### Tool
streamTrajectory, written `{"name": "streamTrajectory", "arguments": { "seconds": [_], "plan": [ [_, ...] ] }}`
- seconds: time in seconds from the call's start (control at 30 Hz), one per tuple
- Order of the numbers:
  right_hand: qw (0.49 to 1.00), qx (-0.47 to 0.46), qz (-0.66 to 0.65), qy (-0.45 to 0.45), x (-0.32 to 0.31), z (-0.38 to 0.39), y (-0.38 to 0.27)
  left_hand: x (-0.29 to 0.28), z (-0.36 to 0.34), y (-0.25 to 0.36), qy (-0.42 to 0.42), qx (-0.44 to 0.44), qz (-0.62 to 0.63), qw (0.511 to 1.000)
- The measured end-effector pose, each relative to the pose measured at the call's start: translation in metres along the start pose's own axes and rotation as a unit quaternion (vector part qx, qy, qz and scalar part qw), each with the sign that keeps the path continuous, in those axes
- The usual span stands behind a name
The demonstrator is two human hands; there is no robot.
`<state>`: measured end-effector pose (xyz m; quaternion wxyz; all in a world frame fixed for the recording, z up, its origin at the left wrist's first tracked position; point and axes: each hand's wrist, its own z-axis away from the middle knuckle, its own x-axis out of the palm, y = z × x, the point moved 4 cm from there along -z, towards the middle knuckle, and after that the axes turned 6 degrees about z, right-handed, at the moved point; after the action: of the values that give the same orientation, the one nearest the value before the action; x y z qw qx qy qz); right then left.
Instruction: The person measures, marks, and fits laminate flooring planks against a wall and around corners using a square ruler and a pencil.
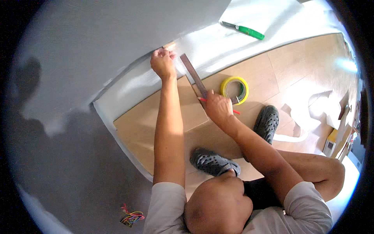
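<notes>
My right hand (219,108) is closed round a metal try square (193,74) and a thin red pencil (236,112). The square's long blade points away toward the wall, past the end of a wood-look floor plank (167,103). Close to the wall's foot, my left hand (163,64) has its fingers drawn together in a pinch; whatever they hold is hidden. Just beyond those fingertips a small tan strip (169,45) lies along the wall's base. A yellow roll of tape (244,84) lies right beside my right hand.
A green utility knife (249,32) rests on the white underlay (206,45) along the far wall. My feet in dark clogs (210,160) stand on the planks. Paper scraps (311,111) lie at the right. Coloured wires (131,217) stick out of the grey wall at lower left.
</notes>
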<state>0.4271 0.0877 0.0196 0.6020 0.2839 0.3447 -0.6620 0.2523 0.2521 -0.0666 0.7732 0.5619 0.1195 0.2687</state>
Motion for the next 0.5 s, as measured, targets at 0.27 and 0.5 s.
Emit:
{"name": "streamTrajectory", "arguments": {
  "seconds": [0.27, 0.5],
  "plan": [
    [0.997, -0.053, 0.026, 0.043, -0.017, -0.032, -0.018, -0.004, -0.003, 0.011, 0.01, 0.029, -0.078, 0.997],
    [0.998, -0.01, 0.034, 0.044, -0.026, -0.056, -0.021, -0.007, -0.002, 0.011, -0.019, 0.037, -0.017, 0.999]
  ]
}}
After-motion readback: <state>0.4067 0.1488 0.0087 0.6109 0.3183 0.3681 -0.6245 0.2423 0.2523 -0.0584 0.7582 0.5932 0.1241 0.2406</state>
